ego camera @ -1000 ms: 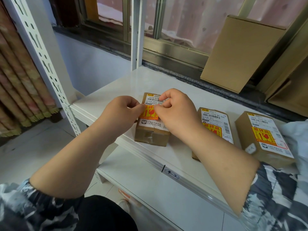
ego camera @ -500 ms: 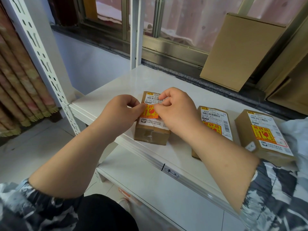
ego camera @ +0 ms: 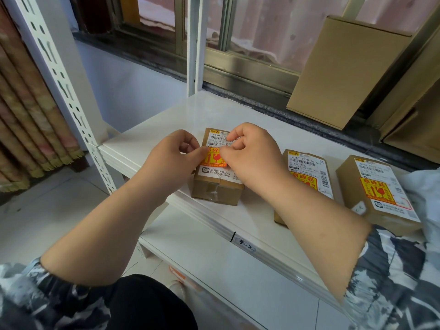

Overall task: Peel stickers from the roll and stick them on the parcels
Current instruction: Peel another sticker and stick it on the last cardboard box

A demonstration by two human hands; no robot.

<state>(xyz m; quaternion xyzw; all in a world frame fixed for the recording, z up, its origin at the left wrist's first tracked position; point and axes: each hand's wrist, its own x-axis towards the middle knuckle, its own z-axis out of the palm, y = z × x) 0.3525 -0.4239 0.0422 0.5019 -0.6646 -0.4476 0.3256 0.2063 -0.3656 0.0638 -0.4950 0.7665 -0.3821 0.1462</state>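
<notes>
Three small brown parcels stand in a row on the white shelf (ego camera: 166, 120). The left parcel (ego camera: 215, 189) carries a white shipping label and a yellow-and-red fragile sticker (ego camera: 214, 160). My left hand (ego camera: 176, 158) and my right hand (ego camera: 252, 153) both rest on top of this parcel, thumbs and forefingers pinched at the sticker's upper edge, pressing it onto the label. The middle parcel (ego camera: 307, 170) and the right parcel (ego camera: 378, 194) each bear the same kind of sticker. No sticker roll is in sight.
A large flat cardboard box (ego camera: 342, 72) leans on the window sill at the back right, with more cardboard (ego camera: 414, 129) beside it. A perforated white upright (ego camera: 64, 86) stands at the left. A lower shelf (ego camera: 214, 256) lies beneath. A curtain (ego camera: 26, 110) hangs far left.
Both hands stay on the left parcel; the thumbs and fingertips have shifted slightly along the sticker's top edge. The parcels have not moved.
</notes>
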